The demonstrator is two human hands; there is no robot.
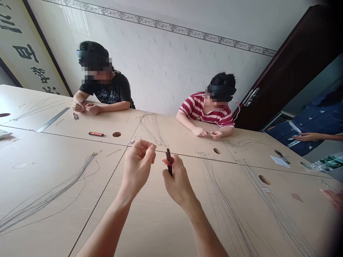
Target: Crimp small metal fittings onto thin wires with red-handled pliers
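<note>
My left hand (137,169) is raised over the middle of the table, its thumb and forefinger pinched together. Whatever sits between those fingertips is too small to name. Just to the right, my right hand (180,184) grips small pliers (169,160) with dark jaws and red on the handles. The jaws point up and away from me, apart from my left fingertips. Beyond my hands lies a bundle of thin cords (153,130) with small shiny bits at its near end.
Cord bundles lie left (66,180) and right (227,208). Across the table (150,221) sit a person in black (115,89) and a person in stripes (197,105). A metal ruler (53,119), a red-black stick (95,134), a pen (282,156) and a bottle (328,163) are around.
</note>
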